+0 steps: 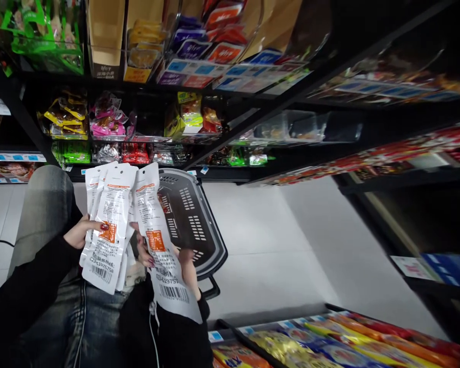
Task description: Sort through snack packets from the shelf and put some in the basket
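Note:
My left hand (78, 231) grips a fanned stack of white snack packets (118, 204), its thumb pressed on the orange square of the front one. These packets show their printed backs, with barcodes at the lower end and hang holes at the top. Just to the right, my right hand (187, 266) is closed around one similar white packet (155, 240), fingers at its left edge and thumb side at its right. The thumb is blurred. Behind that packet, a dark grey shopping basket (210, 225) stands on the floor, partly hidden, with a little orange-red showing inside.
Black shelves (149, 84) ahead hold clear bins of small snack bags, including yellow packs (65, 115) and pink packs (109, 120). White floor tiles (253, 225) lie right of the basket. Colourful bags (310, 340) fill a low shelf at lower right. My knee (48, 194) is at left.

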The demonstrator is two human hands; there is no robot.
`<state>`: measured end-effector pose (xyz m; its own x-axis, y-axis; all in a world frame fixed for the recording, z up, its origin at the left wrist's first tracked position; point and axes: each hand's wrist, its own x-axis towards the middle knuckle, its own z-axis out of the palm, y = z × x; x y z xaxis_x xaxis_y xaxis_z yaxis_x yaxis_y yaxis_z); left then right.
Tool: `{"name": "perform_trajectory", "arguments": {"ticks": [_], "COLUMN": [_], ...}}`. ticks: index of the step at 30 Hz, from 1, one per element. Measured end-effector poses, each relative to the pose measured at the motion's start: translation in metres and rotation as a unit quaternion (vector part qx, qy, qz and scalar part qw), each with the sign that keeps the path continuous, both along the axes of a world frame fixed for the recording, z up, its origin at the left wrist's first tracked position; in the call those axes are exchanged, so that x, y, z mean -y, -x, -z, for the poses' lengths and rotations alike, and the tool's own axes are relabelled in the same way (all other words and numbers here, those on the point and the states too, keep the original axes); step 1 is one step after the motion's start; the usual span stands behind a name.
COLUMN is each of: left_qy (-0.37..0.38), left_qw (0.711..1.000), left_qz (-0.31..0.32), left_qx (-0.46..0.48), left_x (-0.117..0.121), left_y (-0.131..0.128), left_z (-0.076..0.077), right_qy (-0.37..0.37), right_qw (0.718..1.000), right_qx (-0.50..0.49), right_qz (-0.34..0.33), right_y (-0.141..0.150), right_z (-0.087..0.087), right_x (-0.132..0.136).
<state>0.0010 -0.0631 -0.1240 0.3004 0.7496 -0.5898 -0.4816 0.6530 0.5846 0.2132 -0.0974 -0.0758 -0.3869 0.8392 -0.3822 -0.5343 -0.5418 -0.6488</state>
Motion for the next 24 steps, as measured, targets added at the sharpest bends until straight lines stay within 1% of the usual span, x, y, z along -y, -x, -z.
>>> {"name": "perform_trajectory", "arguments": {"ticks": [2, 3, 5, 7, 9, 10, 11, 13, 15, 17, 19, 22, 24], "left_qy": [-0.008, -0.012, -0.020, -0.025, -0.027, -0.029, -0.031, -0.039, -0.051, -0.061, -0.066, -0.063, -0.058], "left_qw": [1.000, 1.000, 1.000, 1.000, 1.000, 1.000, 0.999, 0.998, 0.996, 0.994, 0.993, 0.993, 0.992], "left_qz": [-0.003, -0.006, -0.008, -0.005, -0.003, -0.007, -0.016, -0.035, -0.051, -0.063, -0.069, -0.076, -0.090], "left_qx": [-0.006, -0.009, -0.013, -0.006, -0.001, -0.006, -0.017, -0.043, -0.059, -0.062, -0.062, -0.067, -0.069], "left_x": [0.001, 0.002, 0.003, 0.003, 0.004, 0.004, 0.004, 0.006, 0.007, 0.009, 0.010, 0.012, 0.012], "left_y": [-0.003, -0.005, -0.006, -0.006, -0.007, -0.007, -0.008, -0.011, -0.014, -0.016, -0.018, -0.019, -0.020], "left_z": [-0.003, -0.005, -0.008, -0.010, -0.010, -0.010, -0.009, -0.008, -0.009, -0.010, -0.013, -0.015, -0.015], "right_qy": [-0.008, -0.001, 0.035, 0.079, 0.092, 0.078, 0.049, -0.040, -0.124, -0.163, -0.163, -0.167, -0.172], "right_qw": [0.999, 0.998, 0.991, 0.977, 0.967, 0.966, 0.966, 0.959, 0.929, 0.892, 0.865, 0.831, 0.793], "right_qx": [0.039, 0.067, 0.129, 0.181, 0.218, 0.231, 0.244, 0.280, 0.347, 0.420, 0.473, 0.529, 0.583], "right_qz": [-0.008, -0.002, 0.030, 0.075, 0.096, 0.089, 0.069, 0.007, -0.027, -0.025, -0.028, -0.051, -0.046], "right_y": [-0.002, -0.003, -0.004, -0.003, 0.000, 0.003, 0.007, 0.017, 0.028, 0.037, 0.043, 0.047, 0.049], "right_z": [-0.004, -0.006, -0.011, -0.017, -0.022, -0.024, -0.026, -0.027, -0.027, -0.026, -0.026, -0.027, -0.027], "right_x": [-0.001, -0.001, 0.002, 0.007, 0.013, 0.015, 0.016, 0.015, 0.011, 0.006, 0.002, 0.000, 0.000]}}
